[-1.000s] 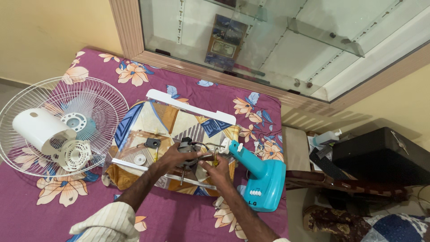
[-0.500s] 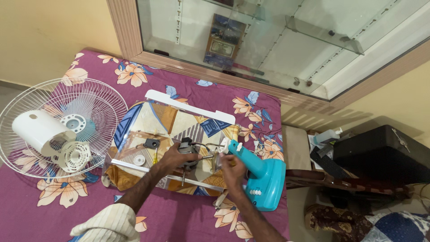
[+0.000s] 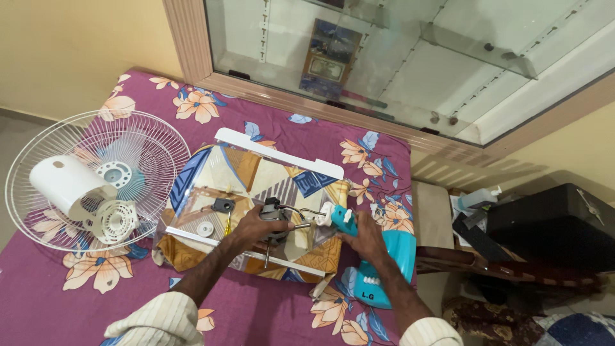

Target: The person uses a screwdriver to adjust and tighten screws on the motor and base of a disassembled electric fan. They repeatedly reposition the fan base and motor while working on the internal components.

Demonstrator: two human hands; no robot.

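We are mid-assembly: left hand [image 3: 256, 225] grips the dark metal fan motor [image 3: 277, 216]; right hand [image 3: 364, 236] clasps the teal plastic fan stand [image 3: 378, 269]. Next, we judge, mating needs careful alignment.

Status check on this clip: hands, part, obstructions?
Left hand gripping the fan motor. Right hand on teal fan stand. Screwdriver beside left hand, nothing blocking.

A single head-worn camera looks steeply down from above and behind the left hand [image 3: 257, 225] and right hand [image 3: 365, 238], at arm's length.
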